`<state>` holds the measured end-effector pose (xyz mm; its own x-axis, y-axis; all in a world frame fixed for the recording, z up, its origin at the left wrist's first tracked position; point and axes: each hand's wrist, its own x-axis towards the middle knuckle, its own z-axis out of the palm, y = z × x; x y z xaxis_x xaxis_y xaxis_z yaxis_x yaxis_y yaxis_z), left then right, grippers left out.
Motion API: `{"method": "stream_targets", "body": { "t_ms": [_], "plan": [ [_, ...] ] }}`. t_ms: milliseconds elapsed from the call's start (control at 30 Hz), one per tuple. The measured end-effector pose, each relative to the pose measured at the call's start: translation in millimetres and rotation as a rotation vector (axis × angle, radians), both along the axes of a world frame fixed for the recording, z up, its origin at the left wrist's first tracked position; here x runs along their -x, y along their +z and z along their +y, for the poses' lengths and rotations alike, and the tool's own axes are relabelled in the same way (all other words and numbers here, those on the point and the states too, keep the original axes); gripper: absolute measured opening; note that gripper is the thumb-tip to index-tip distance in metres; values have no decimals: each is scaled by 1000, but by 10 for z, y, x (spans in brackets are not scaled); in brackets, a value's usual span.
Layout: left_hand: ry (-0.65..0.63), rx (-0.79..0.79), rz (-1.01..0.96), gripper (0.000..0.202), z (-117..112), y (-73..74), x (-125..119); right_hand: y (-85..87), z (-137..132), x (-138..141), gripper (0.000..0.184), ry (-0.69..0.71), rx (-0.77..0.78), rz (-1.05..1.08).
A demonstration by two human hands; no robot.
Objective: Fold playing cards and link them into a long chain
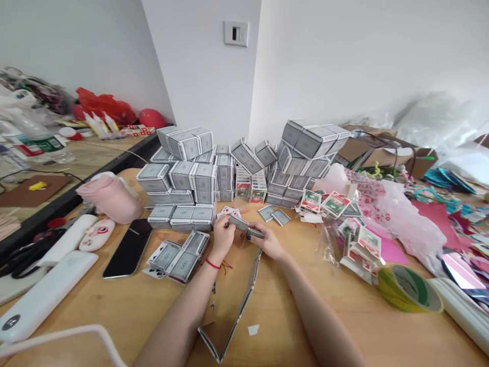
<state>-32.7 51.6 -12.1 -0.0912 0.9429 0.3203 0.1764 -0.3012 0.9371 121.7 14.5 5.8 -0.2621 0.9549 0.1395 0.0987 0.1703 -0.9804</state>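
Near the middle of the table, my left hand (223, 237) pinches a grey-backed playing card piece (239, 222), seen nearly edge-on. My right hand (268, 242) grips another grey playing card piece (255, 233), close beside the first. From under the right hand a zigzag strip of joined cards (241, 307) stands on edge and runs toward me. Whether it connects to the held pieces I cannot tell. Left of my left wrist lie grey card panels (184, 257) over face-up cards. Ahead of my hands are loose face-up red cards (229, 211) and grey-backed cards (280, 217).
Stacked grey card blocks (184, 176) rise behind, with more blocks (301, 163) at right. Opened card boxes (364, 247) and yellow tape (408, 288) lie right. A phone (128, 248), pink pouch (110, 196) and white power bank (51, 295) sit left. A paper scrap (253, 330) lies in front.
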Motion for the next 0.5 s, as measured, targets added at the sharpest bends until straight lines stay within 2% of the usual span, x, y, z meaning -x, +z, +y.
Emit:
{"method": "stream_targets", "body": {
  "t_ms": [67, 133, 267, 367, 500],
  "plan": [
    [28, -5, -13, 14, -1, 5, 19, -52, 21, 15, 25, -74, -7, 14],
    [13, 17, -68, 11, 5, -1, 30, -112, 52, 11, 23, -207, -31, 30],
    [-113, 128, -159, 12, 9, -13, 4, -204, 113, -72, 23, -544, -59, 38],
    [-192, 110, -53, 17, 0, -15, -34, -232, 134, -155, 22, -715, -57, 41],
    [-212, 79, 190, 8, -13, -31, -63, -250, 139, -191, 22, -783, -42, 61]
  ]
}}
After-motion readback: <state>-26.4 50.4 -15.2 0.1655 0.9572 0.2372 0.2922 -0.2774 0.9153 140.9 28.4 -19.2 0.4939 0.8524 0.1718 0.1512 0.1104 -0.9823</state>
